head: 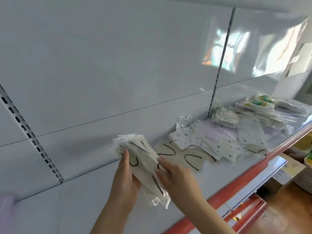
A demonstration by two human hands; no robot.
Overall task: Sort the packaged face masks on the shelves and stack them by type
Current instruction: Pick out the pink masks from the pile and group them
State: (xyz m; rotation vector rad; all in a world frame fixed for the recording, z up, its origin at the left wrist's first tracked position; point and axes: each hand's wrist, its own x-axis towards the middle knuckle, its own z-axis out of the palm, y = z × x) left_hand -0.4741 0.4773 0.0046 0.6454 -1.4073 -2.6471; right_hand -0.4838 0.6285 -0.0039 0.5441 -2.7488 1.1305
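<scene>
Bagged masks (143, 164) in both hands' grip.

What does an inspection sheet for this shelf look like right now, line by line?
Surface: white shelf with a red front edge.
Job's things: bundle of cream masks with dark loops, held up; loose cream masks, dotted packs and green-label packs piled on the shelf.
Clutter: bunched white bundle by the upright.
Grips: left hand and right hand both hold the bundle.
Cables: nothing seen.
Surroundings: white back panel; basket below.
</scene>
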